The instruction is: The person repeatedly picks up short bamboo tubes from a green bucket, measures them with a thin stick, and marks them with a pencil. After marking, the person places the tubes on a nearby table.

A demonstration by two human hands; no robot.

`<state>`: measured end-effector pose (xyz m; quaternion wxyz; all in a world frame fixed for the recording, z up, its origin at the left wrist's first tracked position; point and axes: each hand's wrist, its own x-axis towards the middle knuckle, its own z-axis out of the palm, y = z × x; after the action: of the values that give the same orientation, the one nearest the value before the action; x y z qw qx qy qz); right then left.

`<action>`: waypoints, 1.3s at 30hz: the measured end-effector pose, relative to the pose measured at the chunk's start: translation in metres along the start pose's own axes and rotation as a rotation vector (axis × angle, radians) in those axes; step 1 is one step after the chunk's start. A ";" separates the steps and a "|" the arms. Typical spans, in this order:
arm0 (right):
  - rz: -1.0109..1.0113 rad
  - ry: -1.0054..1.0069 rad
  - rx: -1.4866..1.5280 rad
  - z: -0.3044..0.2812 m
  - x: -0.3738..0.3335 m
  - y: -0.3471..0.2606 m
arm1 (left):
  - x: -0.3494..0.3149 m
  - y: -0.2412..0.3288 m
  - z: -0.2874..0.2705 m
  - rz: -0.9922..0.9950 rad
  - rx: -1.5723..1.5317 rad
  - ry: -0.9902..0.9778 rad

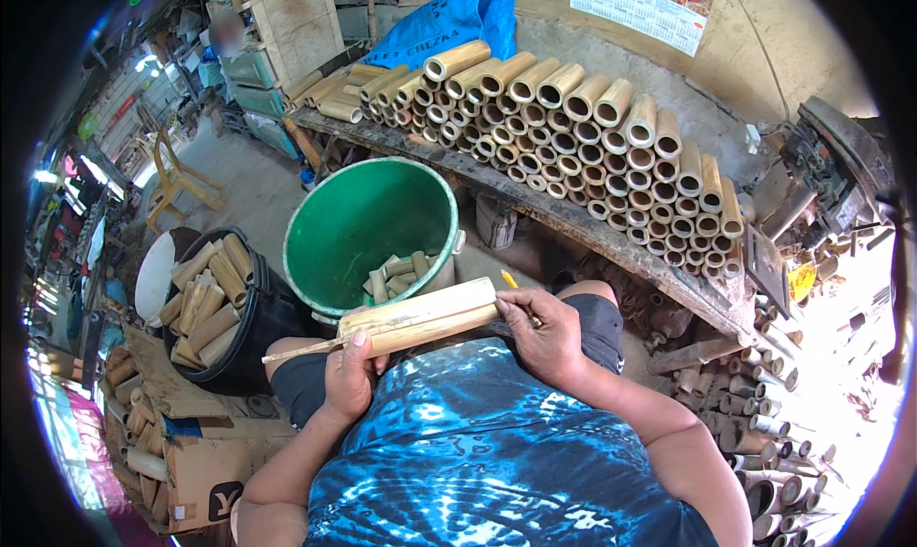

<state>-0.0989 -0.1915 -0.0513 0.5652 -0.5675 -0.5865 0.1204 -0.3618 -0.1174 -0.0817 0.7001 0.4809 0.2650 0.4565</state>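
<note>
Some bamboo (420, 310) in left hand (350, 379)

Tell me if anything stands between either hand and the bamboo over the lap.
Nothing visible does. The left hand holds the bamboo toward its left end, and the right hand grips its right end. A yellow pencil-like stick shows at the right hand, but does not visibly block it.

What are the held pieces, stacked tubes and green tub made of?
Held pieces: apparently bamboo, bare and yellowish, streaked lengthwise.
Tubes: likely bamboo too, unpainted, hollow with pale cut rims.
Tub: seemingly plastic, smooth, evenly green inside; can't be certain.
</note>
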 end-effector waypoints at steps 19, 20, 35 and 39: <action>0.215 -0.119 0.244 -0.001 -0.004 0.005 | 0.010 0.010 0.006 -0.099 -0.009 0.040; 0.223 -0.119 0.249 -0.001 -0.004 0.004 | 0.010 0.010 0.006 -0.102 -0.014 0.038; 0.519 -0.148 0.413 -0.007 0.001 -0.002 | 0.009 0.009 0.009 -0.188 0.007 0.064; 0.439 -0.143 0.385 -0.009 0.000 0.001 | 0.007 0.007 0.007 -0.151 0.003 0.060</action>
<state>-0.0913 -0.1953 -0.0495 0.5800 -0.5533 -0.4545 0.3884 -0.3554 -0.1133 -0.0716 0.7236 0.4466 0.3220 0.4164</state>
